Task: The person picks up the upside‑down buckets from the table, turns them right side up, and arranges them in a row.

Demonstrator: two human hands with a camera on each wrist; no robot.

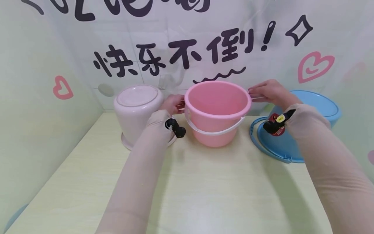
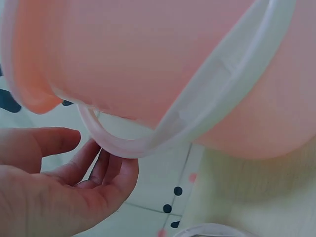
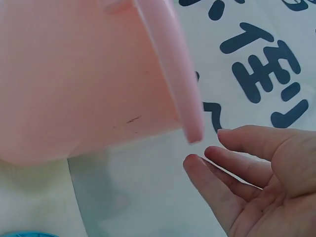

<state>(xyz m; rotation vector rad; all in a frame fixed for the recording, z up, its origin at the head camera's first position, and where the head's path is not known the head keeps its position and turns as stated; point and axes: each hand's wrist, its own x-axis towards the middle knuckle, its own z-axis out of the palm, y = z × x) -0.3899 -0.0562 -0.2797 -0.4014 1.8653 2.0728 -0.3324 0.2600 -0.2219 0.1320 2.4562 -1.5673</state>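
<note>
A pink bucket stands upright at the back of the table, its mouth facing up and its white handle hanging down in front. My left hand is at the left of its rim. In the left wrist view, its bent fingertips touch the underside of the handle's curve while the thumb stays apart. On the opposite side, my right hand is beside the rim. Its fingers are loosely extended just off the rim in the right wrist view, with nothing between them and the thumb.
Left of the pink bucket, a pale pink bucket stands upside down. An upturned blue bucket is on the right, its blue handle around its base on the table. Behind them hangs a white printed backdrop.
</note>
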